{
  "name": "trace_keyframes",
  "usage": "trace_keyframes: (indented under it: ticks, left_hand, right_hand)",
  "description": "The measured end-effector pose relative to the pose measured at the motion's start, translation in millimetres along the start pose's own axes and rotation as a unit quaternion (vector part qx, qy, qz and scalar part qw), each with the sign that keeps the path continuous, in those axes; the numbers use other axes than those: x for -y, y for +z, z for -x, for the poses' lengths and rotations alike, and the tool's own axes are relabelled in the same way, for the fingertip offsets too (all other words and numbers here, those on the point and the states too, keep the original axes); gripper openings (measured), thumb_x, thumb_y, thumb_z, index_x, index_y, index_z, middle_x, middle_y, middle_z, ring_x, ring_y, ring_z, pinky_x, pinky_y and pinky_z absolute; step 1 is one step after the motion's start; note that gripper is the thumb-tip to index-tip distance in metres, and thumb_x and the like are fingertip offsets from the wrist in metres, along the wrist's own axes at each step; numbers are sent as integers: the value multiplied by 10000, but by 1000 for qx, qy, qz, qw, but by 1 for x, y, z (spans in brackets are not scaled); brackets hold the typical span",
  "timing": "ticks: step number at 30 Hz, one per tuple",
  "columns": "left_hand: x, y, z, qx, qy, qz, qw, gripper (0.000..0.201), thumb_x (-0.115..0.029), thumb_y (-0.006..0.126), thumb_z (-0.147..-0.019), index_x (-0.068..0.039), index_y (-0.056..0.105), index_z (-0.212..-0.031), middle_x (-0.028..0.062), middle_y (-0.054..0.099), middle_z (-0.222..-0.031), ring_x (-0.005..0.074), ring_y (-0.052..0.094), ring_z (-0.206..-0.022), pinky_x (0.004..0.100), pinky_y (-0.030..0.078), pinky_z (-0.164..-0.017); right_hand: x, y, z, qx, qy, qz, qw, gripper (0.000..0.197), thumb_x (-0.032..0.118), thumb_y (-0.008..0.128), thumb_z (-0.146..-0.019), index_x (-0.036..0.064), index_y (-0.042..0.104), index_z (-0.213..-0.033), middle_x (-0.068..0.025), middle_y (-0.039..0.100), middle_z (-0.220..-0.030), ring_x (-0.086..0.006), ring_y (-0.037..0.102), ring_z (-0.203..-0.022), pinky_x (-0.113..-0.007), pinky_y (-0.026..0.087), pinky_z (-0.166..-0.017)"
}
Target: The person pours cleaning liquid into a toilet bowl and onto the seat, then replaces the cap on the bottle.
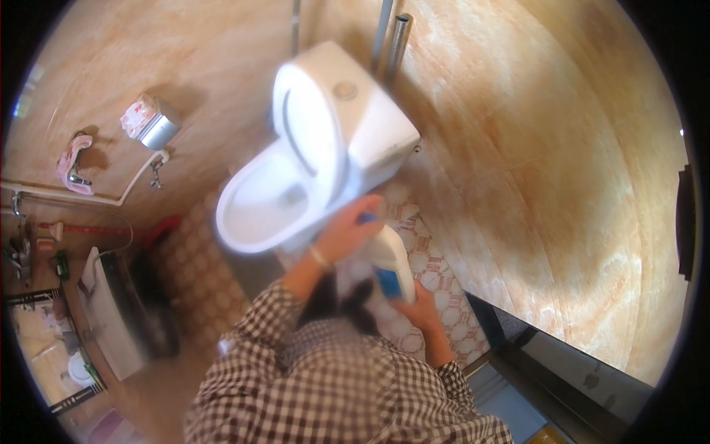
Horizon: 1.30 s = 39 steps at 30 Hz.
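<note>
In front of my body I hold a white plastic bottle [392, 251] with a blue label, tilted. My right hand [420, 307] is wrapped round its lower end. At the upper end, my left hand [350, 228] is closed on a blue cap [366, 218]; whether the cap is on or off the bottle is hidden by my fingers. Just beyond my left hand stands a white toilet [240, 237] with its lid [310, 133] raised and its bowl uncovered. The bottle is beside the toilet, over the patterned floor, not over the bowl.
A metal paper holder [161, 132] and a white pipe [129, 185] are on the left wall. At far left stands a white washbasin [111, 318] near a mirror [55, 355]. A metal pipe [398, 48] rises behind the toilet. A dark door frame [562, 377] lies at lower right.
</note>
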State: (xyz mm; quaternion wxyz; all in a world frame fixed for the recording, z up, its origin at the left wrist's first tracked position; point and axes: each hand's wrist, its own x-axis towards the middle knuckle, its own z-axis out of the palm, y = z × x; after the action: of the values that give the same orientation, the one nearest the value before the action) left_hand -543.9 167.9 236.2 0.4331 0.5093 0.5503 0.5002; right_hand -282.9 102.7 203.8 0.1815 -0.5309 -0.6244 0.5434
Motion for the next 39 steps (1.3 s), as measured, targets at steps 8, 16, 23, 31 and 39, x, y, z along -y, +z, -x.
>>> trace_keyframes:
  ticks: [8,16,23,31,39]
  left_hand:
    - [-6,1,-1,22,-85,1,996,228,-155,579,-873,-17,629,-1047,53,637,-887,102,578,-785,260,486,-704]
    - [44,4,22,-78,-178,-19,981,237,-229,572,-884,-27,645,-984,21,609,-812,96,559,-725,250,464,-640]
    - [64,-2,86,-44,-134,261,955,317,-112,548,-888,-65,547,-1201,9,585,-884,88,522,-724,226,448,-667]
    - [94,-12,120,-177,-182,108,961,240,-213,563,-904,-25,632,-1038,1,599,-765,76,514,-661,224,452,-628]
    - [109,-75,154,-321,-250,241,881,286,-313,618,-860,-34,631,-797,26,545,-600,79,451,-443,221,354,-408]
  right_hand:
    - [4,-6,-5,0,-3,32,999,485,187,754,-689,23,593,-1116,-94,642,-979,-167,597,-882,-315,481,-777]
    - [-25,-14,-30,62,-45,101,992,451,235,743,-713,30,615,-1094,-124,643,-1032,-233,605,-965,-351,464,-843]
    - [-53,-1,-28,129,-36,116,984,453,196,750,-705,47,605,-1108,-85,650,-981,-169,610,-884,-308,485,-784]
    - [-47,36,-4,160,-2,91,983,448,271,741,-739,57,622,-1114,-95,657,-1025,-166,609,-936,-326,480,-814]
    - [-52,76,12,101,-15,99,990,462,268,721,-741,56,604,-1134,-122,655,-1001,-206,614,-898,-341,478,-794]
